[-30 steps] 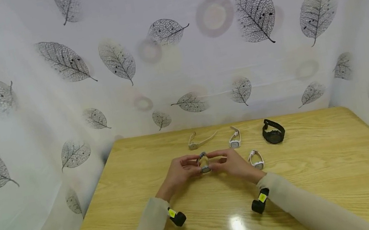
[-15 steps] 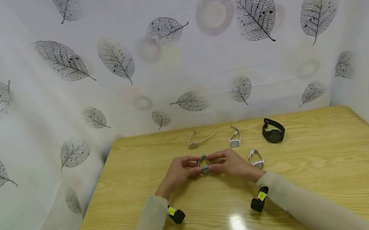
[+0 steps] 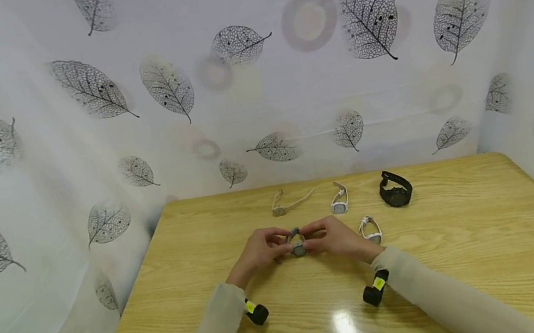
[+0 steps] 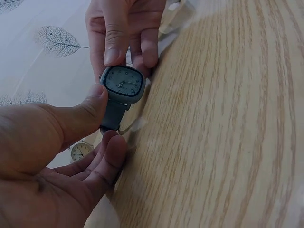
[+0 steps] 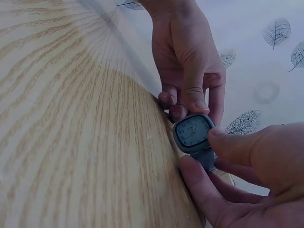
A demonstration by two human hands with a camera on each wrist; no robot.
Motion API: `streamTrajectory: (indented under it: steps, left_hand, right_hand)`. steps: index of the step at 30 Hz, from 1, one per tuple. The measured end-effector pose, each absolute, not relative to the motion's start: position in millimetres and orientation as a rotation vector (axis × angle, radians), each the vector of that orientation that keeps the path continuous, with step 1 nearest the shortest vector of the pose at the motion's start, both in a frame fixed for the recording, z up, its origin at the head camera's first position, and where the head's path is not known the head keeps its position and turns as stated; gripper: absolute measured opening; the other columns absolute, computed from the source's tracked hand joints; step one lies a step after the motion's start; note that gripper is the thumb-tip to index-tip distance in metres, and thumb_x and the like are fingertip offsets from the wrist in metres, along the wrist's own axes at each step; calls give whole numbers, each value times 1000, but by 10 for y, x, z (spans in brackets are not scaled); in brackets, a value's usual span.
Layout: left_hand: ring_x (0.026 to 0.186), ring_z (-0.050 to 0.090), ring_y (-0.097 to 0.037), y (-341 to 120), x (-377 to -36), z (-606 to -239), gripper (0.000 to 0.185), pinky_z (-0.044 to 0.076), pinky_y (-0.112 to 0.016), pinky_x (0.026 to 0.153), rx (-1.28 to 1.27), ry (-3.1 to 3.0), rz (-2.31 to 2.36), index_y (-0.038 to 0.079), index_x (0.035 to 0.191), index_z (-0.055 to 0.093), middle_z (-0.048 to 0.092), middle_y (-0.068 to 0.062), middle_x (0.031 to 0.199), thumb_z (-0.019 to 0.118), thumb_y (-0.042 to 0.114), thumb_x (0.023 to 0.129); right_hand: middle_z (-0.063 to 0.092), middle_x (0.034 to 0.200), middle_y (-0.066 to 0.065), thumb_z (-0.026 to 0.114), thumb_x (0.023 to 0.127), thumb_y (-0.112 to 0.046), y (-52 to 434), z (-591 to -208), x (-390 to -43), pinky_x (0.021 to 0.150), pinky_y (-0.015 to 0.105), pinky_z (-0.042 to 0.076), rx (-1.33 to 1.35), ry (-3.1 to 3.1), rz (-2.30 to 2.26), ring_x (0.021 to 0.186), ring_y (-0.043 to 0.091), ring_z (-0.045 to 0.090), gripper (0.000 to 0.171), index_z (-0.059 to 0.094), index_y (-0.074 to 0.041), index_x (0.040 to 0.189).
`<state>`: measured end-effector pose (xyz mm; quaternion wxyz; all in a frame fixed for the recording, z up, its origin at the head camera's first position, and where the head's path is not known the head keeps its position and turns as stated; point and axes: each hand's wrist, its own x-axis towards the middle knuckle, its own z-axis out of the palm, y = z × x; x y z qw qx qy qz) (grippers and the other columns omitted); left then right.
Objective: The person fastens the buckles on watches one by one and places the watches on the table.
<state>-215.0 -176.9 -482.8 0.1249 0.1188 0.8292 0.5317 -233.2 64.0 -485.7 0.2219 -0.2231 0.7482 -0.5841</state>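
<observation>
a: where's the grey wristwatch [image 3: 299, 250]?
b: between both hands, near the middle of the tabletop [image 3: 193, 261], dial [image 4: 124, 80] toward the person, strap [image 4: 113, 115] bent back behind it. whether it touches the wood, i can't tell.
a: and the grip?
b: the left hand [image 3: 259, 249] is clamped on it, thumb at the case's edge, fingers back by the strap. the right hand [image 3: 333, 236] pinches it from the other side.
a: what could spoil that?
b: uneven pressure, i'd say. if one thumb pushes harder, the rounded case could twist and slip out. the strap might also spring open if the fingers behind it loosen too soon; i can't make out whether it's buckled.
a: any neighbours at risk?
b: the nearer white wristwatch [image 3: 374, 238], just beside the right wrist. swing that arm outward and it could get knocked. the black wristwatch [image 3: 396, 197] sits farther back, so a long forward reach would have to cause any bump there.
</observation>
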Motion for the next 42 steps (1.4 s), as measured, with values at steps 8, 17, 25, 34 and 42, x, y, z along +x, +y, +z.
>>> streamTrajectory:
  steps: [8, 17, 25, 34, 42]
  left_hand:
    - [70, 68, -18, -1762, -2147, -4824, 31, 61, -33, 63, 344, 2457, 1531, 1, 120, 73, 71, -10, 92, 79, 8, 91]
    - [70, 66, -16, -1762, -2146, -4809, 31, 59, -30, 62, 360, 2479, 1514, 1, 119, 73, 71, -8, 92, 80, 9, 91]
    - [71, 65, -14, -1767, -2163, -4820, 30, 56, -27, 62, 357, 2506, 1486, 4, 119, 75, 71, -6, 92, 81, 13, 90]
    - [71, 64, -13, -1776, -2189, -4848, 30, 55, -25, 61, 361, 2514, 1475, 5, 118, 75, 71, -6, 92, 82, 13, 90]
    - [73, 67, -15, -1793, -2188, -4833, 38, 58, -28, 62, 390, 2487, 1448, 5, 126, 71, 73, -6, 96, 81, 16, 91]
  right_hand:
    - [61, 138, 23, 72, 98, -10, 615, -4858, -2335, 75, 36, 62, -634, 2191, -1527, 95, 24, 74, 40, 65, 2, 135]
    - [62, 138, 21, 71, 98, -10, 614, -4826, -2316, 73, 35, 62, -634, 2242, -1485, 91, 21, 74, 39, 65, 0, 135]
    - [61, 139, 22, 71, 98, -9, 624, -4831, -2314, 74, 36, 62, -630, 2226, -1500, 93, 23, 74, 40, 64, 1, 136]
    - [61, 139, 22, 71, 98, -9, 620, -4830, -2310, 75, 36, 63, -627, 2231, -1501, 94, 23, 74, 40, 64, 1, 136]
    - [62, 136, 22, 70, 99, -11, 635, -4803, -2310, 75, 37, 63, -621, 2251, -1498, 102, 27, 72, 43, 61, 0, 139]
